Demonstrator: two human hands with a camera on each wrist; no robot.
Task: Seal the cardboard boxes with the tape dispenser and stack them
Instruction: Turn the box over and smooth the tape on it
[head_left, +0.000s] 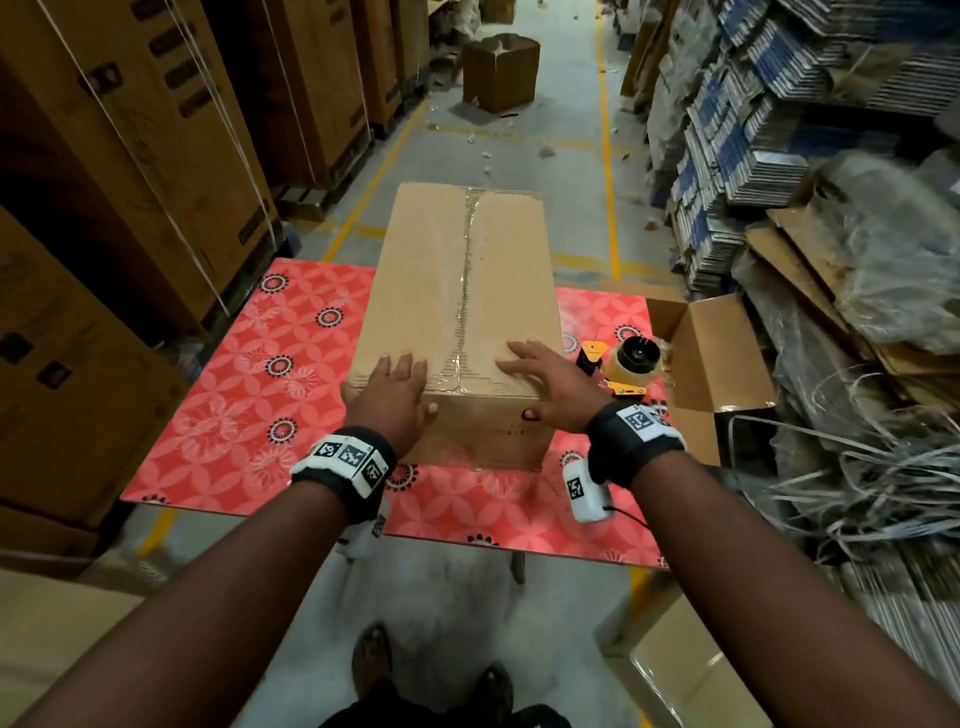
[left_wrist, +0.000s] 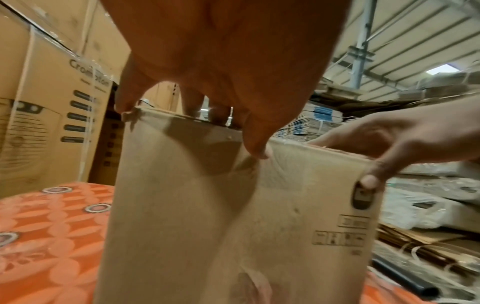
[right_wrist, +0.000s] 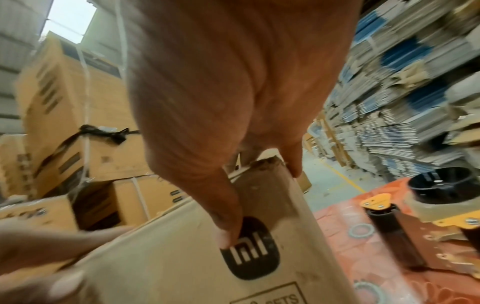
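Already Taped, Ready to Lift

Lengthwise on the red floral worktop (head_left: 218, 415) lies the cardboard box (head_left: 462, 291), clear tape running down its top seam. The left hand (head_left: 392, 397) and right hand (head_left: 545, 387) each drape over its near top edge, fingers flat on top, thumbs on the front face: each grip lies loose, pressing rather than clenched, probably to steady or draw it closer for stacking. The tape dispenser (head_left: 626, 366) rests just right, free.
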